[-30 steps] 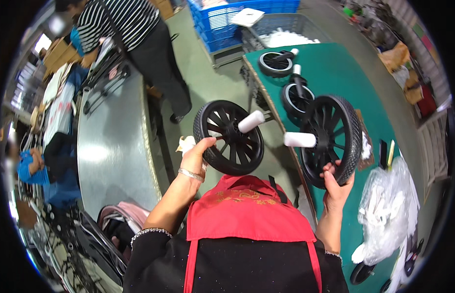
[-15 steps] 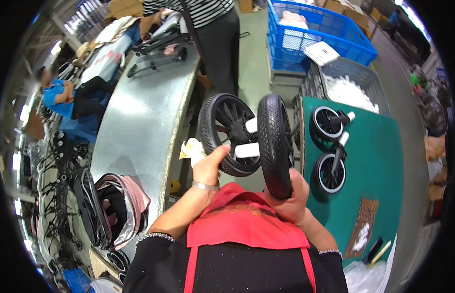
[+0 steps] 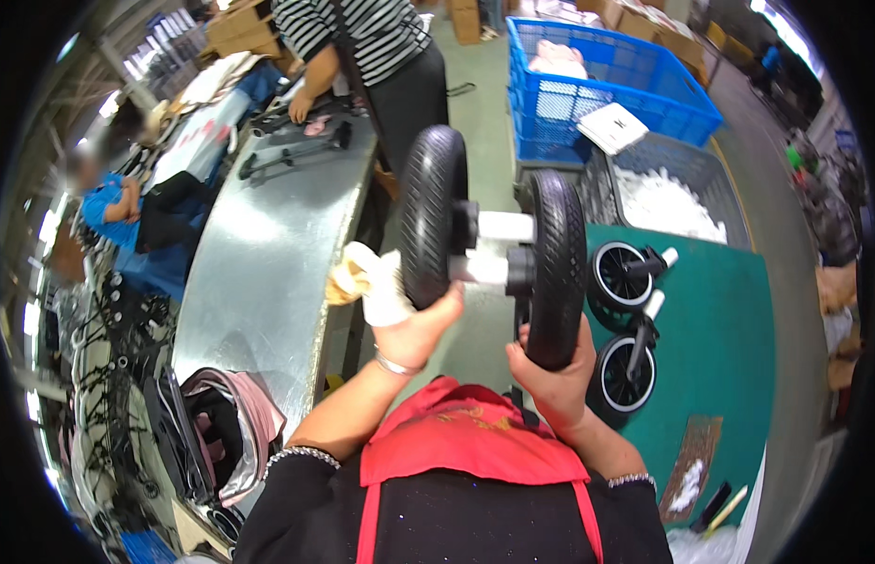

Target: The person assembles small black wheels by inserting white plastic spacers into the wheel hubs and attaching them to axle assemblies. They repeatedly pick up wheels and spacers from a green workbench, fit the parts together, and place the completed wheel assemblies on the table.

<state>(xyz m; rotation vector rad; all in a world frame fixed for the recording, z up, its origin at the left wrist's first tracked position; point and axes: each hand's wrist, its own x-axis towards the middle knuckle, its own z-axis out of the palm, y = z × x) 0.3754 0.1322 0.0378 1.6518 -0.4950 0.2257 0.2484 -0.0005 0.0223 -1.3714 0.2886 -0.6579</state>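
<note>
In front of my chest I hold two black stroller wheels with treaded tyres, side by side and edge-on. My left hand (image 3: 414, 324), with a white covering on its fingers and a yellowish cloth beside it, grips the lower rim of the left wheel (image 3: 430, 216). My right hand (image 3: 558, 381) is closed round the bottom of the right wheel (image 3: 558, 268). Between the wheels, white sleeves stick out from the black hubs: an upper sleeve (image 3: 506, 227) and a lower sleeve (image 3: 484, 271). Whether the sleeves touch the opposite hubs is unclear.
Left runs a metal table (image 3: 259, 254), with a pink-and-black stroller seat (image 3: 231, 423) near its close end. Two small wheel forks (image 3: 628, 274) lie on the green table (image 3: 710, 348) at right. Behind stand a blue crate (image 3: 635, 85) and a grey crate (image 3: 738, 202). A striped-shirted person (image 3: 386, 47) works ahead.
The wheels have turned from an angled pose to edge-on and nearly parallel. The left wheel has risen, and both hands have shifted with their wheels. The person ahead has moved an arm.
</note>
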